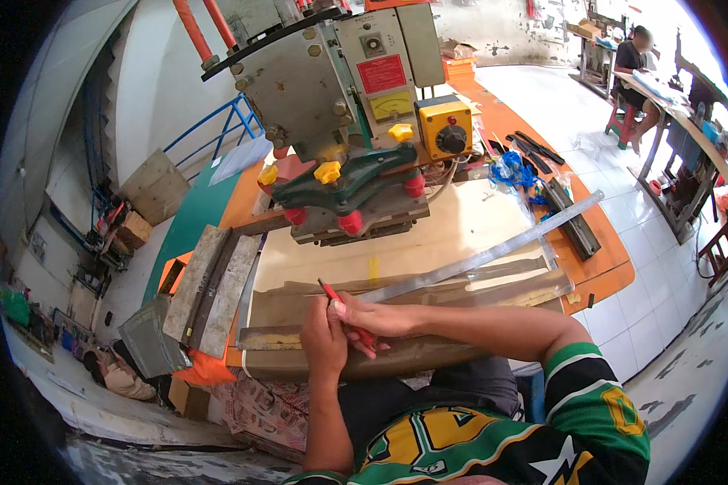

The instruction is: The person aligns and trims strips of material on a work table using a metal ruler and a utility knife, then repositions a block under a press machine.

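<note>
Pen [341,309], slim and red, lies gripped in the right hand [374,319] at six o'clock on the worktop [461,222]; left hand [323,339] closed beside it; red square label [382,73] on the machine [356,105] at twelve.

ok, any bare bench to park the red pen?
Free: pale board between press head and long clear ruler. Crowded: right hand with red pen and left hand by the ruler's near end; blue clutter and black bars right; metal plates left.
</note>
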Motion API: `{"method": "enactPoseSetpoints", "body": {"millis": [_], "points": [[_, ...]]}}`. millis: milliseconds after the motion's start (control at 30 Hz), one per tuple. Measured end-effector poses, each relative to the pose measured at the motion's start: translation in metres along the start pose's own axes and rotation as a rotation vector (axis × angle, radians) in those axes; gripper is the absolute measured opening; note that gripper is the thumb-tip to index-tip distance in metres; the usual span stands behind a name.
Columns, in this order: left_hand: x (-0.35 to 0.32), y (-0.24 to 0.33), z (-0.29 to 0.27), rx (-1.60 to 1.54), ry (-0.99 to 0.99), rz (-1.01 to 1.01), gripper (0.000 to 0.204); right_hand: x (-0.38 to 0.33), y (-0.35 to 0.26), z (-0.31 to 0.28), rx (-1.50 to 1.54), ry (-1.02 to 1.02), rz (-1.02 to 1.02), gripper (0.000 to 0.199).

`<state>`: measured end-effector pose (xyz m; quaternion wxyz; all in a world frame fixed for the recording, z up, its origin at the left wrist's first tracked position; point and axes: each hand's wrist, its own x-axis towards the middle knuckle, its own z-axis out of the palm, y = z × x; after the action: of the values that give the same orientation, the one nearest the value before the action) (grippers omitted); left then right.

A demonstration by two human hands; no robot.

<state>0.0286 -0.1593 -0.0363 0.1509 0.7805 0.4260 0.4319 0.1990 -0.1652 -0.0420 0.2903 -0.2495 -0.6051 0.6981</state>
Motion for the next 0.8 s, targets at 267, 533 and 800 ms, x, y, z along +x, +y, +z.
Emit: {"method": "enactPoseSetpoints", "body": {"millis": [267,533,800], "points": [[-0.002,0.011,-0.007,-0.386,-0.008,-0.215,0.043,-0.002,-0.008,0.019,-0.456,0.127,-0.245,0.096],[-0.010,0.015,0.002,-0.884,0.078,-0.425,0.041,-0.007,-0.008,0.016,-1.054,0.235,-0.329,0.112],[-0.012,0.015,-0.009,-0.955,0.062,-0.701,0.031,-0.007,-0.009,0.011,-1.248,0.283,-0.469,0.121]]}}
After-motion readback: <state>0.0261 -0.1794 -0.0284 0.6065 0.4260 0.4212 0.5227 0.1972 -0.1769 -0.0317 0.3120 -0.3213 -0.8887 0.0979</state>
